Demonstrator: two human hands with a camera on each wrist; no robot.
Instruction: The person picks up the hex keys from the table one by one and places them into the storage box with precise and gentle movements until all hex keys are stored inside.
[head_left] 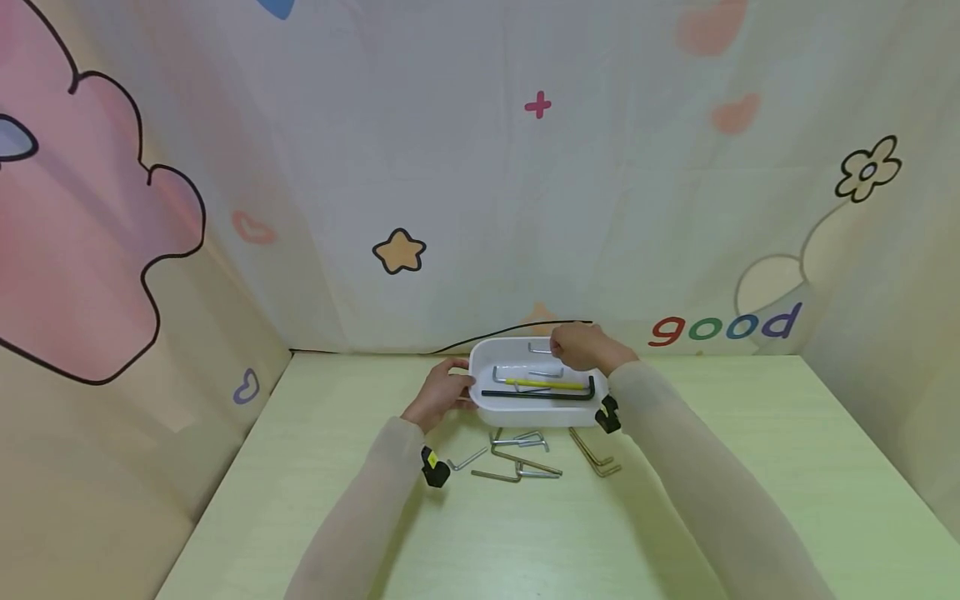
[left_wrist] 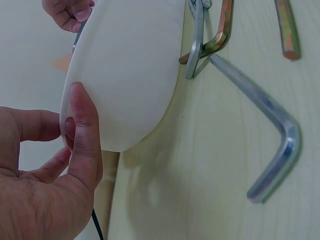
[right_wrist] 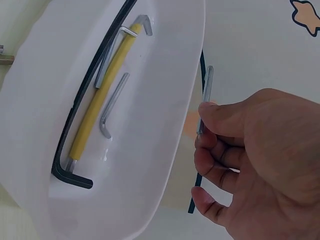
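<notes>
The right hand (right_wrist: 280,150) pinches a small key (right_wrist: 209,82) near the far rim of the tub (head_left: 540,419). Only the fingertips hold it, so it could slip and drop behind the tub. It could also knock the rim, because the rim is so close.

The left hand (head_left: 444,392) grips the tub at its left end. If that hand pulls or lifts too hard, the tub could tip. Then the black key (head_left: 536,395), the yellow key (right_wrist: 96,111) and the little silver keys inside could slide to one side. More keys lie on the desk (head_left: 525,533) just in front, so a push that way could bump the heap.

The bottom end of the pinched key is hidden in the fingers. From the head view, the right hand covers the tub's far right corner. I can't tell if the whole bottom of the tub sits on the desk. The keys in the heap cross each other, so they are hard to count, and the left wrist view cuts some off.
</notes>
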